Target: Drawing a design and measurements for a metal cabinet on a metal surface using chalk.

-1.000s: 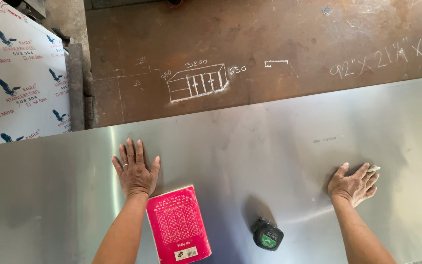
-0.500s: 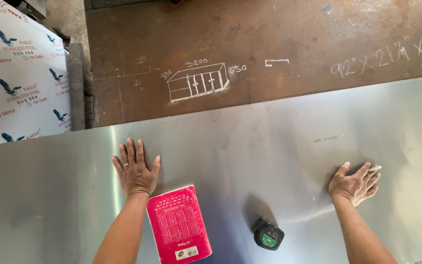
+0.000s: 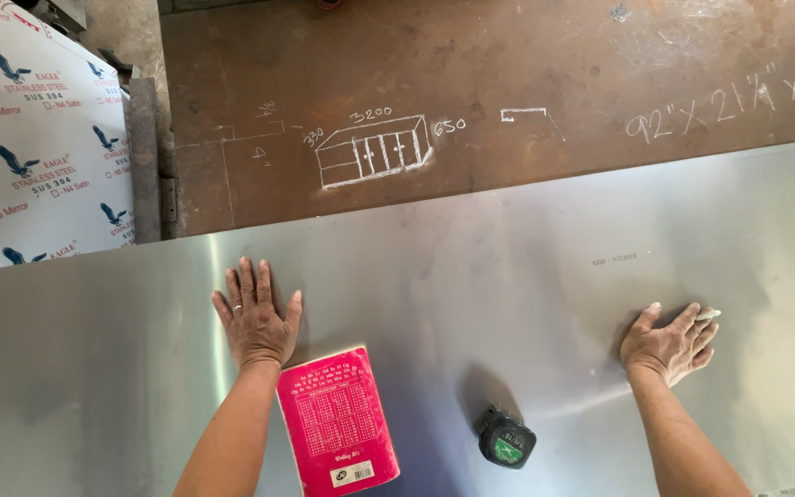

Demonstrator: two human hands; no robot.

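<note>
L hand [image 3: 255, 322] lies flat, fingers spread, on the stainless sheet [image 3: 508, 276] w/ red notebook [image 3: 337, 421] just beside wrist, R hand [image 3: 669, 345] flat toward sheet's right end pinching a chalk stub [image 3: 708, 315], tape measure [image 3: 506, 439] idle near front edge; no marks on sheet yet.

a rusty brown plate [image 3: 508, 83] chalked with sketches lies behind, film-wrapped sheet [image 3: 29, 138] at left.
</note>
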